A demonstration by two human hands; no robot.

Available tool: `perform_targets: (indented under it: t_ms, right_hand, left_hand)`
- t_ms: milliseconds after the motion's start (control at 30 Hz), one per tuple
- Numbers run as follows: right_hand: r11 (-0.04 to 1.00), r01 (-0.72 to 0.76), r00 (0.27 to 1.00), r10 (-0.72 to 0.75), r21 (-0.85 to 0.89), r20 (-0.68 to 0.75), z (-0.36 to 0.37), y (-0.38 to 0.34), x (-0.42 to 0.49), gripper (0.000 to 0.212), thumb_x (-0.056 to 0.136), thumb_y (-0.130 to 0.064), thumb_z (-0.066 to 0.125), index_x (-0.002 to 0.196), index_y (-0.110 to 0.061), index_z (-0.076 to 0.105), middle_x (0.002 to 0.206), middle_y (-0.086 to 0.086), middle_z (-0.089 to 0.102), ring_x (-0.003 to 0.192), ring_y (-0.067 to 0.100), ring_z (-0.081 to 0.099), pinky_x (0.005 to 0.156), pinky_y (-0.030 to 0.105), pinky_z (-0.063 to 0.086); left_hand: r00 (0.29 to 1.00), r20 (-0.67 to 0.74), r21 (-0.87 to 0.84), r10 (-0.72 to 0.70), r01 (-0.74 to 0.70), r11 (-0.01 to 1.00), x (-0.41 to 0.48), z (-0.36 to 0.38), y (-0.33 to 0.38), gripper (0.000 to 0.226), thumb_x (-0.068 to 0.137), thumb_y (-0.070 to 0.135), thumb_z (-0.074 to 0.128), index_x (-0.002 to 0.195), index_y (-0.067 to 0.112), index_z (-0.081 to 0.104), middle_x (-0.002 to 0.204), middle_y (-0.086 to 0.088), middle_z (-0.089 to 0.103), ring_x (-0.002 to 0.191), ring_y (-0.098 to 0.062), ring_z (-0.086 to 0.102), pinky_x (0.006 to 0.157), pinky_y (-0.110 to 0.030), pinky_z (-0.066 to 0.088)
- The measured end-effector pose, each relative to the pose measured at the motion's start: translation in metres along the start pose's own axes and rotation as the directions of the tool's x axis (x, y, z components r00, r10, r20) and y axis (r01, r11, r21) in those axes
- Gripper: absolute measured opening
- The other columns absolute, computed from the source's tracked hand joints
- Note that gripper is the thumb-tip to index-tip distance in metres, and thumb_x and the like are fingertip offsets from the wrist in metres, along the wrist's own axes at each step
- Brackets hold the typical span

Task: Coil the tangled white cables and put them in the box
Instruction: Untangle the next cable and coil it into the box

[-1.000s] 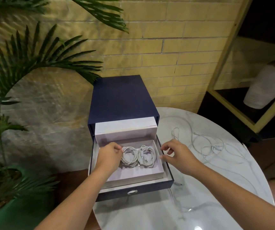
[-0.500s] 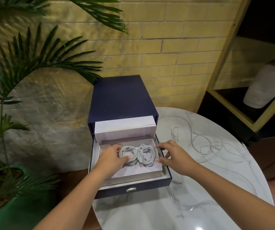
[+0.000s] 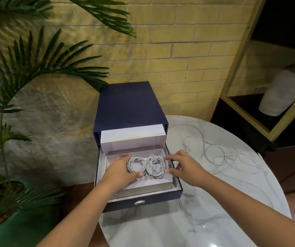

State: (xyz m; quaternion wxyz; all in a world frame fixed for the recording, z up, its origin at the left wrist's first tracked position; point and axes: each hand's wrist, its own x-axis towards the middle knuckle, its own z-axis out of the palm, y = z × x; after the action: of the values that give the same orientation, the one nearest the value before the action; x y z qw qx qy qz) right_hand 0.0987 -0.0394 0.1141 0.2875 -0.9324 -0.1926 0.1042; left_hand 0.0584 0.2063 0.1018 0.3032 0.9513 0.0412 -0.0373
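Box (image 3: pixel 130 104) navy, white inside; coiled cables (image 3: pixel 146 165) white; table (image 3: pixel 161 229) white marble, grey-veined; pot (image 3: pixel 18 227) seemingly green.

Palm plant (image 3: pixel 36 68) left; brick wall (image 3: pixel 178 50); marble table (image 3: pixel 161 229).

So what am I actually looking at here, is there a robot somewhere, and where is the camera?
No robot here: this is a person working with bare hands. The one picture comes from a camera worn on the person's head, looking forward and down, which is why both arms reach in from the bottom. A dark blue box stands on a white marble table with its drawer pulled out. In the drawer's white tray lie two neatly wound white coils of cable, side by side. The left hand holds the left coil between thumb and fingers; the right hand touches the right coil with its fingertips. Other loose cables lie tangled on the table to the right, not yet coiled. A palm plant stands on the left.
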Motion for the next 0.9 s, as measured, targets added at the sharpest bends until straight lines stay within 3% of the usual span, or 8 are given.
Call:
perform_targets:
  t_ms: [100,233,400,567,900]
  right_hand:
    - [1.000,0.000,1.000,0.000,-0.020,-0.007,0.000,-0.002,0.001,0.048,0.088,-0.037,0.066,0.133,-0.031,0.052,0.112,-0.007,0.044,0.088,0.012,0.058,0.087,0.024,0.046]
    - [0.972,0.068,0.994,-0.086,-0.225,-0.072,0.002,-0.013,0.005,0.062,0.082,-0.043,0.069,0.137,-0.029,0.046,0.128,-0.002,0.041,0.115,0.017,0.045,0.094,0.027,0.043]
    - [0.883,0.078,0.994,-0.103,-0.462,-0.030,0.012,-0.029,0.015,0.083,0.070,-0.057,0.074,0.139,-0.027,0.040,0.128,0.001,0.039,0.116,0.022,0.040,0.096,0.036,0.043]
    - [0.907,0.077,0.995,-0.093,-0.414,-0.020,0.016,-0.025,0.022,0.083,0.071,-0.049,0.078,0.139,-0.026,0.037,0.131,0.002,0.041,0.115,0.022,0.048,0.093,0.033,0.047]
    - [0.902,0.086,0.996,-0.094,-0.424,0.004,0.012,-0.028,0.020,0.065,0.081,-0.035,0.072,0.138,-0.019,0.045,0.138,0.005,0.039,0.108,0.027,0.058,0.087,0.033,0.051]
  left_hand:
    - [0.997,-0.058,0.007,-0.042,0.042,0.999,-0.003,0.005,0.001,0.071,0.073,0.048,0.077,0.134,0.025,0.049,0.137,0.001,0.048,0.120,-0.020,0.050,0.101,-0.030,0.040]
    - [0.997,-0.070,0.007,-0.040,0.041,0.999,-0.004,0.009,-0.001,0.078,0.072,0.051,0.077,0.138,0.025,0.044,0.139,0.001,0.048,0.124,-0.019,0.047,0.102,-0.032,0.039]
    - [0.996,-0.080,0.008,-0.042,0.043,0.999,-0.006,0.009,0.000,0.076,0.073,0.052,0.076,0.138,0.028,0.044,0.137,-0.001,0.048,0.121,-0.021,0.050,0.101,-0.032,0.041]
    - [0.996,-0.081,0.020,-0.043,0.045,0.999,-0.007,0.008,-0.002,0.075,0.073,0.053,0.075,0.138,0.031,0.045,0.135,-0.001,0.048,0.120,-0.022,0.050,0.101,-0.033,0.041]
    - [0.995,-0.077,0.036,-0.063,0.066,0.997,-0.005,0.008,-0.001,0.079,0.073,0.056,0.074,0.141,0.030,0.042,0.136,-0.001,0.048,0.124,-0.023,0.048,0.105,-0.035,0.040]
